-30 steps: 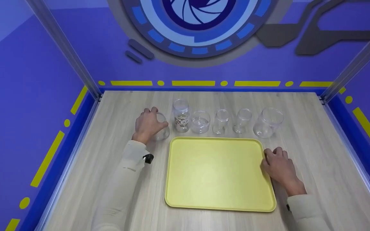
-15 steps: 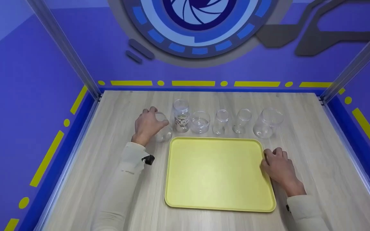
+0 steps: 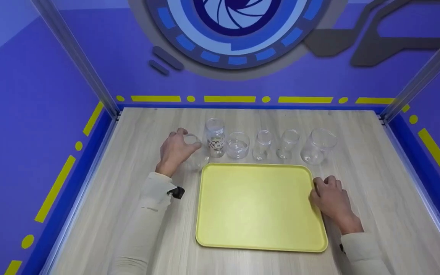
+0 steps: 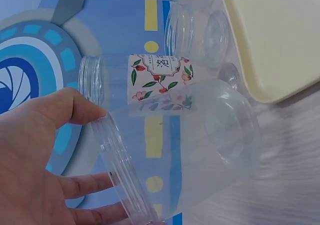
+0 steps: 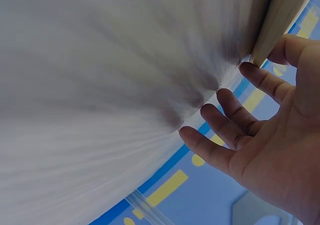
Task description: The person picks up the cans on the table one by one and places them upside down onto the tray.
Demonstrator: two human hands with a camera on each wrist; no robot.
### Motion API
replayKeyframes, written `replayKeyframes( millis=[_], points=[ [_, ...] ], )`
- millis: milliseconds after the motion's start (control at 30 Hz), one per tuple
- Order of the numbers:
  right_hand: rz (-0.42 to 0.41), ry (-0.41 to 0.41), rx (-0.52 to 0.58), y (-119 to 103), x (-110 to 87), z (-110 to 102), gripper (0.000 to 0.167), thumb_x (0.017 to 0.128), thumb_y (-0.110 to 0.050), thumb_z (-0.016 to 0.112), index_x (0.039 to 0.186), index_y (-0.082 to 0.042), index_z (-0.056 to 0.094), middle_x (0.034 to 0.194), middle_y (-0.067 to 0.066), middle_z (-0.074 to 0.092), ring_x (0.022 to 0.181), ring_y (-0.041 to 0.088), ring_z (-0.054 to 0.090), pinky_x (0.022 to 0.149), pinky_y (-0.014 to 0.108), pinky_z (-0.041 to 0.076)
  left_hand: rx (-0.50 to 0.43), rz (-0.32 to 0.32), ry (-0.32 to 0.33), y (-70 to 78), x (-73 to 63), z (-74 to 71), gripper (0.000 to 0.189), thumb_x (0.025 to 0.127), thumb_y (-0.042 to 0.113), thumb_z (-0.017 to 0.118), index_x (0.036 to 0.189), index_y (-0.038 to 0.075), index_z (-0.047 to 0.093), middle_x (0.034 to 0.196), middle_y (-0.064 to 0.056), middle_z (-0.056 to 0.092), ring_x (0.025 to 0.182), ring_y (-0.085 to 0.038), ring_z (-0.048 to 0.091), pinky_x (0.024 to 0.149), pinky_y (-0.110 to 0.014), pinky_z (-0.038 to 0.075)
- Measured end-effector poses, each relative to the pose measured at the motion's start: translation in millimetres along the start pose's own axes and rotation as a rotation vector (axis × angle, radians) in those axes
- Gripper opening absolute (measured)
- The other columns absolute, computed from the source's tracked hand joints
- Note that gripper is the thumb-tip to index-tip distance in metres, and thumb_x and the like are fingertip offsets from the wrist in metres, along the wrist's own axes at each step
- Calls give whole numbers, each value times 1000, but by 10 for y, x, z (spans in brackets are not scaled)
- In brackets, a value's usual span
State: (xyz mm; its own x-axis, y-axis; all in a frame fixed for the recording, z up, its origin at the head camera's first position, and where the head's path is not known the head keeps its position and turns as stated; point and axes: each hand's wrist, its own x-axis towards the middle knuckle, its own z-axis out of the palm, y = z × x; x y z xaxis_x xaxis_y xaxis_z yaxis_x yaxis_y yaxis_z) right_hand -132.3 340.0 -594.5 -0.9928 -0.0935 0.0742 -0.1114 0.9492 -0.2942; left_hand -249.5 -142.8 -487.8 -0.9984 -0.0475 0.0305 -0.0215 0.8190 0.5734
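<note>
My left hand point(image 3: 175, 152) grips a wide clear jar point(image 4: 200, 150) by its ridged rim, thumb on one side and fingers on the other. The jar leans, its base swung toward the left far corner of the yellow tray point(image 3: 262, 208). Just beyond it stands a taller clear jar point(image 3: 215, 139) with a floral paper label point(image 4: 150, 82). At the tray's right edge, my right hand point(image 3: 334, 198) pinches the rim between thumb and index finger. Its other fingertips point(image 5: 186, 133) are spread, touching the tabletop.
Along the tray's far side runs a row of clear vessels: a low round jar point(image 3: 238, 146), two slim footed glasses, one of them a small glass point(image 3: 288, 143), and a wide-mouthed glass point(image 3: 318, 146). Blue panels point(image 3: 235, 89) enclose the wooden tabletop point(image 3: 380, 168).
The jar in my left hand has tilted, its base moving right toward the tray's corner. My right hand and the tray have stayed nearly still.
</note>
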Motion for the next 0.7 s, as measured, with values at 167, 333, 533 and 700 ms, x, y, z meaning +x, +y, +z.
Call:
replayKeyframes(
  millis=[167, 333, 533, 700],
  points=[
    [-4, 16, 7, -2, -2, 8, 26, 100, -15, 62, 120, 2, 64, 106, 27, 50, 96, 48, 51, 66, 64, 48, -61, -10, -2, 3, -44, 1, 64, 86, 42, 69, 136, 3, 63, 116, -18, 66, 98, -34, 62, 87, -50, 51],
    [24, -14, 24, -2, 1, 13, 29, 102, -17, 58, 123, 2, 62, 110, 27, 49, 101, 48, 49, 69, 65, 48, -129, -16, 7, 7, -85, 10, 62, 86, 40, 67, 136, 3, 64, 121, -18, 66, 108, -35, 63, 91, -50, 51],
    [43, -34, 27, -9, -9, 23, 31, 102, -18, 57, 125, 3, 62, 111, 28, 49, 103, 48, 49, 72, 65, 47, -179, -29, -9, 16, -137, 26, 62, 87, 42, 66, 136, 5, 64, 126, -20, 66, 114, -36, 62, 95, -52, 49],
    [44, -26, 29, -14, -11, 26, 32, 102, -17, 58, 126, 4, 62, 111, 28, 49, 102, 48, 50, 73, 65, 47, -219, -38, -14, 32, -173, 25, 60, 87, 44, 67, 135, 7, 65, 127, -19, 68, 116, -36, 63, 97, -51, 49]
  ],
)
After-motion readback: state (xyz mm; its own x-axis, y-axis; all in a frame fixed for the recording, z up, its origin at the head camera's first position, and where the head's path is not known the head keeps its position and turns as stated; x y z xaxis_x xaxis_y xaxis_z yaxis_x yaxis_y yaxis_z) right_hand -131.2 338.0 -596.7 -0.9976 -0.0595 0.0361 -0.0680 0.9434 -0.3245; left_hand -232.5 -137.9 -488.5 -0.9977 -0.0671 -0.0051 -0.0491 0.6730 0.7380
